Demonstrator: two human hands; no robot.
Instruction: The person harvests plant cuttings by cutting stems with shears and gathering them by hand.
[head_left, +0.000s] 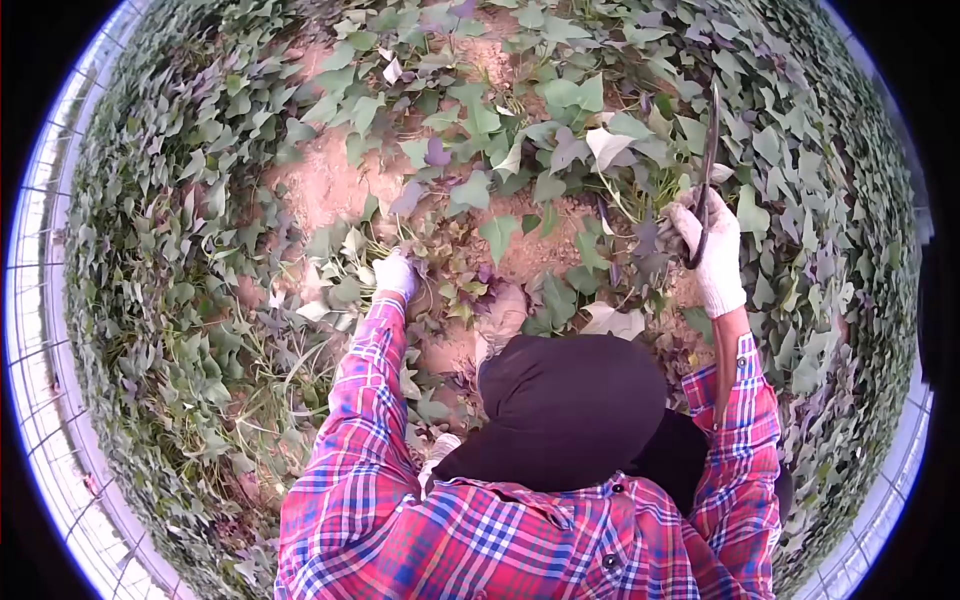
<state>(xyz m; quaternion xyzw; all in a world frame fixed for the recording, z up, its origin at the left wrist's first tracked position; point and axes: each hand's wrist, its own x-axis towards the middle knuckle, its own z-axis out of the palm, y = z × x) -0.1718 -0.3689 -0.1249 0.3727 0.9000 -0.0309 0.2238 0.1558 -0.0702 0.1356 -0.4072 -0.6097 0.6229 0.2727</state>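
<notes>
My left hand, in a white glove, is down among the plants left of my knee. Its fingers are closed around a bunch of leafy vine stems, though the leaves partly hide the fingertips. On the right, my gloved right hand is raised over the foliage, its finger side soiled brown. It grips a slim, dark, curved tool that looks like a sickle, with the narrow end pointing away from me. Heart-shaped and lobed green leaves, some of them purple, lie between my hands.
Bare reddish soil shows between the vines ahead. My bent knee in dark trousers is between my arms, with a shoe just beyond it. Dense vines spread on both sides. A pale tiled strip borders the left.
</notes>
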